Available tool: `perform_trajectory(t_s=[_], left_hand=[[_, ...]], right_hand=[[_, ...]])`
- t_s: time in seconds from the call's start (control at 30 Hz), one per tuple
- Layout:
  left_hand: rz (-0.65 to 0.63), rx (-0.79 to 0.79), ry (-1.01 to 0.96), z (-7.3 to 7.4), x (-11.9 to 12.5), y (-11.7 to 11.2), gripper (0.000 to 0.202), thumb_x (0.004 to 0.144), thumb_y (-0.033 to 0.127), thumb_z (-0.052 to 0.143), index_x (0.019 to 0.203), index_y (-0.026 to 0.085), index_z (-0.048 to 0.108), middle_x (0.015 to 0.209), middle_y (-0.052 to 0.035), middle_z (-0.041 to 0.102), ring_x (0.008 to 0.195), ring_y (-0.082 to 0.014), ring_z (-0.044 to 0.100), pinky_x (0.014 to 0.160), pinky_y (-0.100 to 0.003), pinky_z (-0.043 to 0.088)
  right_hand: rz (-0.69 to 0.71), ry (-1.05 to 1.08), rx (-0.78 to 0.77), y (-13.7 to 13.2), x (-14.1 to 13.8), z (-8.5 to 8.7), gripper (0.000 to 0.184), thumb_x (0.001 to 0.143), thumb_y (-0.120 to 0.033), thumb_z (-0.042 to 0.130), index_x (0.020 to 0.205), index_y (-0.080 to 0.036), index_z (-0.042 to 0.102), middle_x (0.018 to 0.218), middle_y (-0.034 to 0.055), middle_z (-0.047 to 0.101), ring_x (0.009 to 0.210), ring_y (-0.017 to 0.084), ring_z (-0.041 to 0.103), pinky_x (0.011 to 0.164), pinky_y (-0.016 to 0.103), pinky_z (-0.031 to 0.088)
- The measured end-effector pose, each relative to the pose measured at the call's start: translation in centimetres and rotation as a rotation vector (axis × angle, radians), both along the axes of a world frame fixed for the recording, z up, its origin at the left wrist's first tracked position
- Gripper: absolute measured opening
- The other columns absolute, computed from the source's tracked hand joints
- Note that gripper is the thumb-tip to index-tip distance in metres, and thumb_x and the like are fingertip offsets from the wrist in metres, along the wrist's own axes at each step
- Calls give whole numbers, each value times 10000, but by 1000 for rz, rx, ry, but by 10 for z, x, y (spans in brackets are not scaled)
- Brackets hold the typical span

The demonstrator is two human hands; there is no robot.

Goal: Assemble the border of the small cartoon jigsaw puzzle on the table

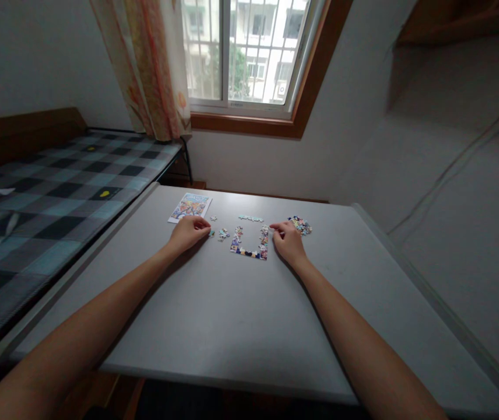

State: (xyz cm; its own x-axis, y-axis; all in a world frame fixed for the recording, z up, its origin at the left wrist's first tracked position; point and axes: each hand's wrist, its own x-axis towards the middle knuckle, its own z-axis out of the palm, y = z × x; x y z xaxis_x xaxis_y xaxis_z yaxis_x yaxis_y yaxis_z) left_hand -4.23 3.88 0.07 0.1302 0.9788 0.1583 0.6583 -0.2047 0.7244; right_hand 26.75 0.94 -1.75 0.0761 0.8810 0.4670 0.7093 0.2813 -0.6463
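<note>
On the table (214, 309), a partly joined jigsaw puzzle (249, 254) forms a U-shaped border with a hollow middle. A separate pale strip of joined puzzle pieces (250, 219) lies just beyond its far end. My left hand (190, 231) is closed, its fingertips pinched at a small greenish puzzle piece (211, 233) left of the border. Close by are a small cluster of pieces (224, 234) and a single loose piece (213, 218). At the border's far right end, my right hand (288, 240) has its index finger and thumb drawn together; whatever is between them is too small to make out.
A colourful picture sheet (190, 207) lies beyond my left hand. A heap of loose pieces (301, 225) sits just past my right hand. A bed with a checked cover (113, 169) stands along the left, a window (253, 52) and curtain (153, 70) ahead, a wall (463, 175) right.
</note>
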Motion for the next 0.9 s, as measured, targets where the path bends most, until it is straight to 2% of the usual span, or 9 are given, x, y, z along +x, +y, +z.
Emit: perform_trajectory(t_s=[0.9], left_hand=[[20,15,17,1,-2,1,212,704,329,655,787,155,742,710,-66,716,649,-176,637,584,-261,454]], right_hand=[[2,-1,-2,1,1,-2,264,770,-175,472,847,-162,725,860,75,619,715,173,587,798,361,513]])
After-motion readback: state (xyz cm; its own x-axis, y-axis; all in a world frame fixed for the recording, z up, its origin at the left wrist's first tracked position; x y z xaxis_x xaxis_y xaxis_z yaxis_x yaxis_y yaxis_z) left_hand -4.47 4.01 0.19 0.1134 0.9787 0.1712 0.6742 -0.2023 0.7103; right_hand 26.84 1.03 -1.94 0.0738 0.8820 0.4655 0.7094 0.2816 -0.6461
